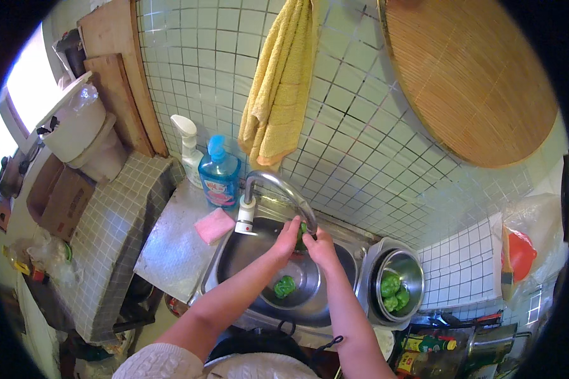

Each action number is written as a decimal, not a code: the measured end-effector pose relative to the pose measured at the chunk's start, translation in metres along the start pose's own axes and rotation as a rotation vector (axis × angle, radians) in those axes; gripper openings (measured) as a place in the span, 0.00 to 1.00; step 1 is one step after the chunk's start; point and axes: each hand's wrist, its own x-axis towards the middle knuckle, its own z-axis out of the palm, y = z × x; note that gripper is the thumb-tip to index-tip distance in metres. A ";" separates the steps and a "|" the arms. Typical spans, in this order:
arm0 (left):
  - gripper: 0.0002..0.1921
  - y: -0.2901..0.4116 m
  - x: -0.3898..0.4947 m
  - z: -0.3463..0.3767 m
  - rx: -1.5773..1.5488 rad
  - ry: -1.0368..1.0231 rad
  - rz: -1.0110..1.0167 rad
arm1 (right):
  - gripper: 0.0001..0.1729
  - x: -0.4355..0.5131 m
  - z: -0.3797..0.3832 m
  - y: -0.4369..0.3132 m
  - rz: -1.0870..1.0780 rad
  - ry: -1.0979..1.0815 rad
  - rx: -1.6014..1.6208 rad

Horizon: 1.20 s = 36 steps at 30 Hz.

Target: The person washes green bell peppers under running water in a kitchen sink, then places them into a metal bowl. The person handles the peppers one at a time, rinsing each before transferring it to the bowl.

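Note:
Under the mouth of the curved metal faucet (284, 182), my left hand (288, 239) and my right hand (320, 246) hold a green pepper (301, 236) between them. The hands cover much of it. Below them a stainless steel bowl (308, 288) sits in the metal sink (234, 256). Another green pepper (285, 286) lies in that bowl. To the right of the sink stands a second steel bowl (415, 270), with several green peppers (392, 290) in it.
Left of the faucet are a pink sponge (215, 226), a blue pump bottle (219, 177) and a white spray bottle (188, 147). A yellow towel (279, 90) hangs on the tiled wall, near a round woven tray (474, 80). Several bottles (426, 343) stand at lower right.

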 end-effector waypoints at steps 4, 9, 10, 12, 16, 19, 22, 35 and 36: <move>0.23 0.009 -0.010 0.009 -0.043 -0.054 0.033 | 0.15 0.000 0.014 0.007 -0.163 0.268 -0.023; 0.21 -0.029 0.016 -0.012 -0.259 -0.262 0.361 | 0.16 0.003 0.008 -0.022 0.458 0.033 0.905; 0.20 -0.025 0.010 -0.009 -0.324 -0.218 0.269 | 0.16 0.000 0.005 -0.029 0.495 -0.013 0.741; 0.18 -0.013 -0.001 0.003 -0.448 -0.142 0.090 | 0.19 0.003 0.012 -0.003 0.327 -0.005 0.477; 0.17 -0.005 0.000 0.002 -0.470 -0.090 0.060 | 0.19 -0.009 0.027 -0.014 -0.197 0.312 0.003; 0.16 0.006 -0.010 0.004 -0.459 -0.096 -0.093 | 0.17 -0.006 0.020 -0.019 -0.618 0.458 -0.358; 0.16 -0.022 0.012 -0.009 -0.537 -0.045 -0.076 | 0.13 -0.002 0.028 -0.012 -0.242 0.185 0.180; 0.13 -0.040 0.010 -0.019 0.367 -0.068 0.778 | 0.29 -0.033 0.001 0.028 -0.016 0.000 0.187; 0.12 -0.045 0.007 -0.020 0.388 -0.067 0.793 | 0.33 -0.041 -0.005 0.010 -0.209 0.087 -0.147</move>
